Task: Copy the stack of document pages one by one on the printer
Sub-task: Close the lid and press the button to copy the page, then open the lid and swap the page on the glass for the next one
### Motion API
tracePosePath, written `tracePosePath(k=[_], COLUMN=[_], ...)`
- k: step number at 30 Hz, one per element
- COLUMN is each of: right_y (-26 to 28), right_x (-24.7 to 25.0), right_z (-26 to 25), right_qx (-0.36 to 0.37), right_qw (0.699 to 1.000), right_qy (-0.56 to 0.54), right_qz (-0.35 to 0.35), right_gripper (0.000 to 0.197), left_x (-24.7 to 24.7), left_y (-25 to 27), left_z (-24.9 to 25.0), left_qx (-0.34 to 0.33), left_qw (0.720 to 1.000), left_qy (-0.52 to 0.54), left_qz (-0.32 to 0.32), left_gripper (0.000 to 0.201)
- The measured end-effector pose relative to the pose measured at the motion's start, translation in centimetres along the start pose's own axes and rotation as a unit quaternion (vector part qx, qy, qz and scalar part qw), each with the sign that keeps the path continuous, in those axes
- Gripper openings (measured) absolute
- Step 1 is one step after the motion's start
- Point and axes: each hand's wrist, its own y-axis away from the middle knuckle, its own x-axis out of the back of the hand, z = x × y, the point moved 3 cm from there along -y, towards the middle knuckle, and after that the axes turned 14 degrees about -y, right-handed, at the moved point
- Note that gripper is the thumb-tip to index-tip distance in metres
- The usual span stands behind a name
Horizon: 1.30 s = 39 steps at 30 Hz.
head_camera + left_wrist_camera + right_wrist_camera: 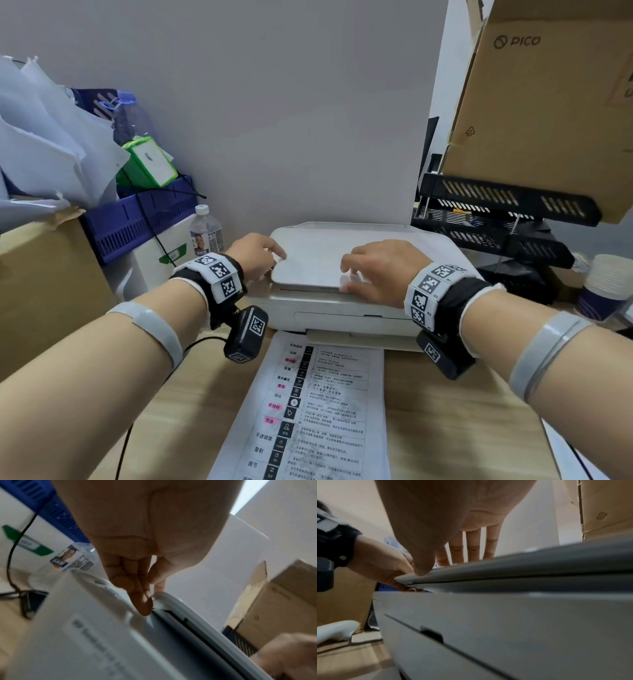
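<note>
A white printer stands at the back of the wooden desk, and its flat lid is almost down, with a thin dark gap under the front edge. My left hand pinches the lid's front left corner, a fingertip under it and the thumb above. Over the lid's front right part lies my right hand, fingers straight on top and the thumb on the edge. A printed page with pink highlights lies on the desk in front of the printer.
Left of the printer are a water bottle, a white box, a blue basket of clutter and a cardboard box. Black letter trays, a PICO carton and stacked paper cups crowd the right.
</note>
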Motion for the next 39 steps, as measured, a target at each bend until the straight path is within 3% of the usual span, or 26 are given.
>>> tracePosePath(k=[2,5,8,11,14,21,26,32,35,39], right_y=[-0.2,-1.1,-2.8,-3.8,-3.7,-2.4,-0.6,1.9,3.5,5.4], right_x=[1.0,3.1,5.6,7.8,8.6,3.5,0.2,-1.8,-2.1,-1.4], right_z=[0.4,1.3,2.4,3.1,3.0,5.1,6.4,7.1,6.6,5.1], right_qx=[-0.004,-0.023,-0.042,-0.118,-0.156,-0.260,-0.296,-0.357,-0.355,-0.345], right_qw=[0.999,0.994,0.977,0.938,0.915,0.944,0.946,0.917,0.911,0.914], right_qy=[-0.017,-0.048,-0.063,-0.048,-0.054,-0.126,-0.131,-0.140,-0.121,-0.091], right_qz=[0.032,0.095,0.202,0.321,0.367,0.157,-0.010,-0.109,-0.170,-0.195], right_gripper=[0.034,0.030,0.031,0.048,0.048,0.051,0.057,0.075,0.076,0.082], left_x=[0.3,1.5,3.1,4.4,5.1,4.9,4.0,3.7,3.7,4.0], left_y=[-0.2,-0.8,-2.3,-4.5,-6.6,-10.1,-10.4,-10.5,-9.9,-8.5], left_z=[0.3,1.2,2.5,4.0,5.5,7.8,8.6,8.3,8.4,8.3], left_qx=[0.030,0.047,0.042,0.048,0.028,0.017,0.015,0.013,0.000,-0.012], left_qw=[0.991,0.946,0.911,0.880,0.868,0.897,0.909,0.923,0.927,0.939], left_qy=[0.131,0.321,0.408,0.465,0.484,0.428,0.415,0.386,0.375,0.341], left_qz=[-0.014,0.002,0.038,0.082,0.113,0.108,0.030,-0.001,-0.016,-0.041], left_gripper=[0.045,0.040,0.037,0.034,0.033,0.059,0.069,0.080,0.079,0.079])
